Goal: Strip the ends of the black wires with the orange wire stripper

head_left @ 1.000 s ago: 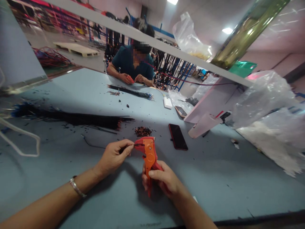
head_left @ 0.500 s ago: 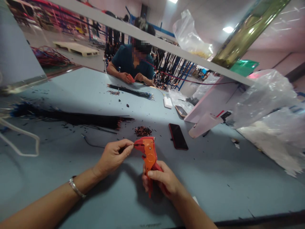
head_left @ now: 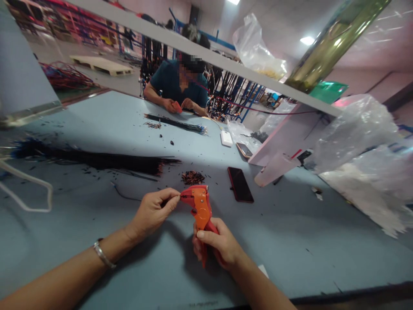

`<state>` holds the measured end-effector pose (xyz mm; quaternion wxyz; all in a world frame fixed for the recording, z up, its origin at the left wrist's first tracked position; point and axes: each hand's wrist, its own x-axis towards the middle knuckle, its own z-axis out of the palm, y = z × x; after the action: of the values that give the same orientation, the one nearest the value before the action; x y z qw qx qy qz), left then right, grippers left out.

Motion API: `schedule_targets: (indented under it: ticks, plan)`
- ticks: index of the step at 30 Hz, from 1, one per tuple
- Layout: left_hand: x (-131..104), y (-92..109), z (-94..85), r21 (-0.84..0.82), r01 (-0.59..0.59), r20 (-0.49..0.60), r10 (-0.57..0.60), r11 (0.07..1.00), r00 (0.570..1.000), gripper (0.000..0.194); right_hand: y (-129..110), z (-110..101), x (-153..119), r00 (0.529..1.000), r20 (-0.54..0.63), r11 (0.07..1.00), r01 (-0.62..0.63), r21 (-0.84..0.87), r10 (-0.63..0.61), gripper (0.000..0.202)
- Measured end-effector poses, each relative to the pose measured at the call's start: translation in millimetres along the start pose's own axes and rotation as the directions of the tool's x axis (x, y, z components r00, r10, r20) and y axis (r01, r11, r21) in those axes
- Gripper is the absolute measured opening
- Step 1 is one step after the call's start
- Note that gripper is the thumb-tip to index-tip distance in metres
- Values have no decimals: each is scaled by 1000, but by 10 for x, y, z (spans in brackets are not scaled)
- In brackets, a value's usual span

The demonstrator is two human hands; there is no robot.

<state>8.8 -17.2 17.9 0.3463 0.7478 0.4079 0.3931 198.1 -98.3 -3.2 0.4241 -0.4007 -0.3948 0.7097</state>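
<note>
My right hand [head_left: 219, 245] is wrapped round the handles of an orange and red wire stripper [head_left: 202, 209], held upright above the table. Thumb and forefinger of my left hand [head_left: 158, 209] pinch a thin dark wire [head_left: 127, 197] right at the tool's jaws. The wire's tail runs out to the left behind that hand; its tip at the jaws is mostly hidden. Just beyond the tool lies a small pile of black and copper offcuts [head_left: 192, 177]. A thick bundle of black wires [head_left: 106, 160] stretches across the table to the left.
A dark phone [head_left: 240, 185] lies right of the offcuts. Farther back are a white box [head_left: 226, 138], a second phone [head_left: 244, 150] and a smaller wire bundle [head_left: 177, 123]. Across the table a co-worker [head_left: 179, 82] holds a red tool. Plastic bags [head_left: 358, 125] crowd the right side.
Both hands and the wire stripper hold almost the same place. The whole view has shifted very slightly; nothing was let go or taken up.
</note>
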Motion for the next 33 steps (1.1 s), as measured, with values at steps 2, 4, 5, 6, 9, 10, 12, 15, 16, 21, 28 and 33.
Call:
schedule_targets:
  ticks: [2,4,5,6,9,10,12,15,16,21,28,33]
  plan:
    - [0,10,1,-6,3,2,-3,1000,1000,28,14,12,4,1000,-9,1000,10,-6,-10,35]
    - [0,17,1,-16,5,2,-4,1000,1000,29,24,22,9,1000,-14,1000,21,-10,-21,36]
    - [0,18,0,-19,6,2,-6,1000,1000,29,29,26,13,1000,-13,1000,27,-13,-27,37]
    - [0,18,-1,-22,8,5,-8,1000,1000,29,34,28,16,999,-9,999,32,-15,-32,37]
    - [-4,13,-4,-18,6,6,-6,1000,1000,28,50,26,27,999,4,998,51,-24,-51,37]
    - [-6,10,-4,-16,2,3,-2,1000,1000,28,54,24,30,999,4,998,54,-30,-54,37]
    - [-11,5,-5,-13,-6,2,6,1000,1000,28,63,22,33,999,-4,998,54,-40,-55,37]
    - [-16,5,-4,-5,-9,6,9,1000,1000,29,73,31,39,997,-45,998,54,-31,-55,39]
    - [-16,7,-5,4,-6,4,6,1000,1000,29,76,36,42,996,-62,998,56,-24,-58,39]
    - [-6,9,-12,38,19,-27,-18,999,999,30,64,44,58,997,-54,999,51,5,-51,38]
    - [7,-62,-21,59,33,-56,-29,998,998,27,-60,-27,7,992,-83,992,102,68,-97,30]
    - [14,-73,-16,51,62,-54,-59,997,997,28,-108,-120,-15,973,-78,976,213,-43,-216,33]
